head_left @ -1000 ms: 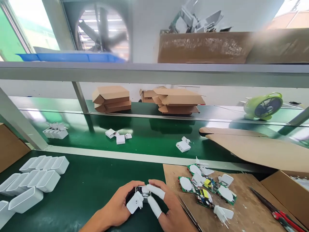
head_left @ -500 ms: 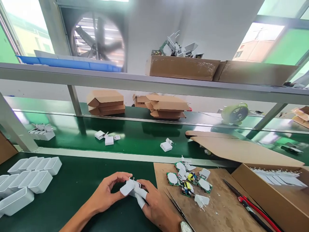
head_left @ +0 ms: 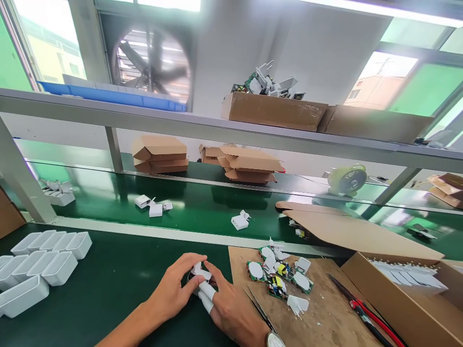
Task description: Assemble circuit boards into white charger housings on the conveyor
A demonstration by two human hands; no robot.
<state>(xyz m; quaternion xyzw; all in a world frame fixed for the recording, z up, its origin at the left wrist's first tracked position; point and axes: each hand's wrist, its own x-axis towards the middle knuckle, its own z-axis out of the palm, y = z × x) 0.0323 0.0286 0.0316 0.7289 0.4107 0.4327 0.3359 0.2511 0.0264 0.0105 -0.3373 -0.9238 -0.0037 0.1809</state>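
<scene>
Low in the middle of the head view, both hands hold a small white plastic charger housing [head_left: 204, 274] above the green table. My left hand [head_left: 175, 285] pinches its left and upper side with thumb and index finger. My right hand [head_left: 231, 306], with white covers on two fingers and a watch at the wrist, grips the right side. A dark part shows at the housing's left edge; fingers hide much of the rest. To the right, circuit boards [head_left: 278, 277] with white round pads and a loose white plug piece [head_left: 298, 304] lie on a brown board.
Tweezers [head_left: 260, 308] and red-black pliers [head_left: 361, 308] lie on the brown board [head_left: 325, 332]. A cardboard box [head_left: 398, 294] of white parts stands at right, white trays [head_left: 60, 267] at left. Behind, a green belt [head_left: 202, 207] carries white chargers [head_left: 240, 220] under a metal shelf [head_left: 217, 123].
My fingers have closed further round the housing, and its flat white piece has turned. The chargers on the belt have shifted left. The view has tilted slightly upward.
</scene>
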